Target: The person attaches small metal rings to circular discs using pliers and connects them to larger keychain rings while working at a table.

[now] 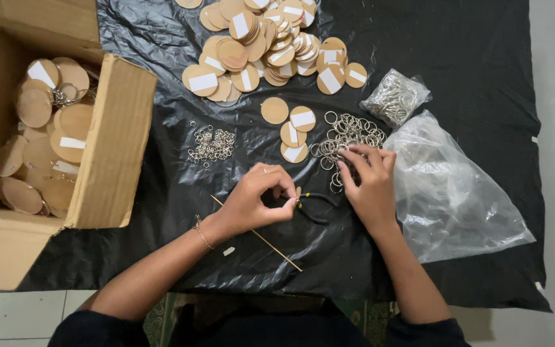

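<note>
- The left hand [255,199] has its fingers curled together over the black sheet [470,58], the fingertips pinched near the head of the small pliers [309,202]; I cannot tell if something tiny is between them.
- The right hand [367,186] lies with fingers bent down on the near edge of the pile of metal key rings [348,132], touching the rings; I cannot tell whether it grips one.
- A thin wooden stick [258,234] lies under the left wrist.
- Just above the hands are four loose wooden discs [290,125], and to the left a small heap of chain links [212,144].
- Farther up is a large pile of discs [264,45].
- On the right lie a bag of rings [396,96] and a clear plastic bag [451,193].
- On the left stands a cardboard box [114,141] with discs inside.
</note>
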